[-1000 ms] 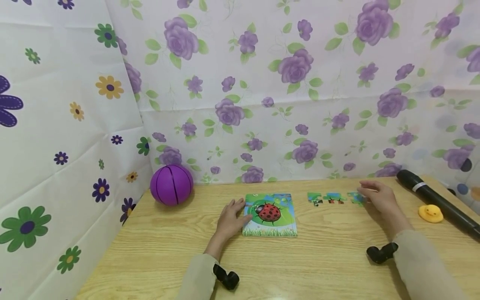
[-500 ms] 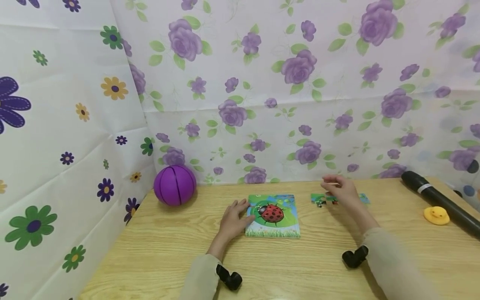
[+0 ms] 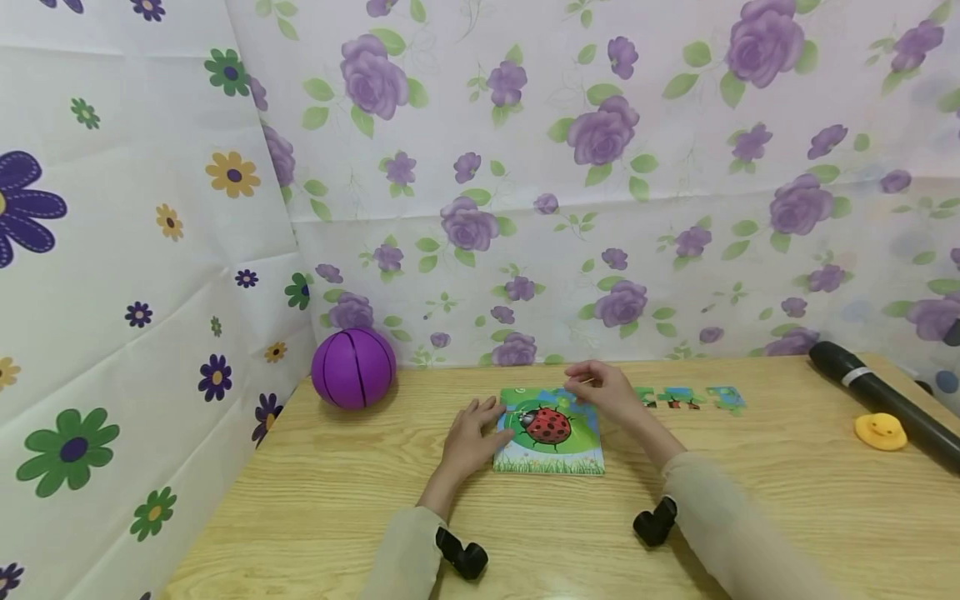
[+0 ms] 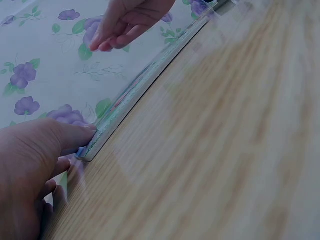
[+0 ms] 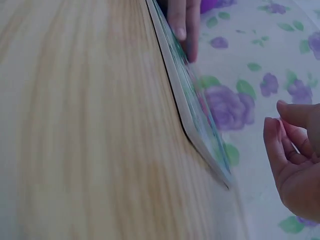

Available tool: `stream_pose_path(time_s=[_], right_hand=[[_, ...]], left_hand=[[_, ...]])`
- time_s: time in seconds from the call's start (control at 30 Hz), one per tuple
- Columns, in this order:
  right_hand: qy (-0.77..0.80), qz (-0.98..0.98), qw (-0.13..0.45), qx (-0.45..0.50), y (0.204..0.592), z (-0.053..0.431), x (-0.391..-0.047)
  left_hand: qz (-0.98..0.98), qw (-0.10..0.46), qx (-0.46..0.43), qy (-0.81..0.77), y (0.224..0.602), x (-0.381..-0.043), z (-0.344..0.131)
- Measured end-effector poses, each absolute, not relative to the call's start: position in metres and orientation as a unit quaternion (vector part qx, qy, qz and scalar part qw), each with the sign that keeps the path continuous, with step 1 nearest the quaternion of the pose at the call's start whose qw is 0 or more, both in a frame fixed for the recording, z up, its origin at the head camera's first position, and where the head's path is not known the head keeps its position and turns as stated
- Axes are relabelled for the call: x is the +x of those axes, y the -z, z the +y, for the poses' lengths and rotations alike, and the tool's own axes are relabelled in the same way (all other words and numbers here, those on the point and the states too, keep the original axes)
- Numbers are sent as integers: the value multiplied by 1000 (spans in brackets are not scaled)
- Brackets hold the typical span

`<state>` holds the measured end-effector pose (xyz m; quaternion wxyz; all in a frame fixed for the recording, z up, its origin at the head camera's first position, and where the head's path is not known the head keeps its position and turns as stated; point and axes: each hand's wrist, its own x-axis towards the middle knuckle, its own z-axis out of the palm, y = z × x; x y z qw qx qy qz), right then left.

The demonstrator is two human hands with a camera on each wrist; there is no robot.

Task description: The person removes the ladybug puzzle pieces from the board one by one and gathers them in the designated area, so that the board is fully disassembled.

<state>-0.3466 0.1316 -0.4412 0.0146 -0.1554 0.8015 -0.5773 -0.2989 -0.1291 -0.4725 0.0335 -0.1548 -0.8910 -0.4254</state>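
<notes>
A square ladybug jigsaw puzzle [image 3: 549,450] lies flat on the wooden table. At its left edge rests my left hand [image 3: 468,442], fingers spread along the side and thumb over the picture. In the left wrist view that thumb [image 4: 77,136] touches the puzzle's near corner. My right hand [image 3: 611,396] hovers over the upper right corner and hides part of it. Its thumb and forefinger come close together, with nothing visible between them in the right wrist view. To its right, several loose jigsaw pieces [image 3: 681,397] lie in a row, the leftmost partly behind the hand.
A purple ball [image 3: 354,368] sits at the back left by the flowered cloth [image 3: 465,292]. On the right are a yellow rubber duck [image 3: 881,432] and a long black stick-like object [image 3: 885,400] with a white band.
My right hand has moved left, from the rightmost loose piece across the row to above the puzzle's corner. The pieces stay on the table. My left hand keeps its place on the puzzle.
</notes>
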Motion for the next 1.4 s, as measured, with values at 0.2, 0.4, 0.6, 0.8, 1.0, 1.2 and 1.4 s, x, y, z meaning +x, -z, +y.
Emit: stream_pose_path(time_s=[0.2, 0.4, 0.6, 0.8, 1.0, 1.2, 1.4], right_hand=[[548, 816, 50, -180, 444, 106, -345], [511, 838, 91, -169, 448, 92, -339], [510, 836, 130, -154, 453, 94, -339], [474, 848, 142, -187, 452, 95, -342], [423, 869, 122, -226, 447, 90, -339], [397, 885, 111, -214, 442, 84, -334], [396, 888, 111, -206, 443, 83, -333]], left_hand=[[-890, 31, -155, 428, 471, -299, -130], [-894, 28, -146, 423, 472, -299, -129], [-897, 29, -144, 416, 474, -301, -128], [-898, 26, -141, 416, 473, -301, -127], [-898, 31, -148, 414, 470, -301, -128], [-901, 31, -160, 402, 469, -301, -130], [-906, 2, -163, 390, 468, -300, -132]])
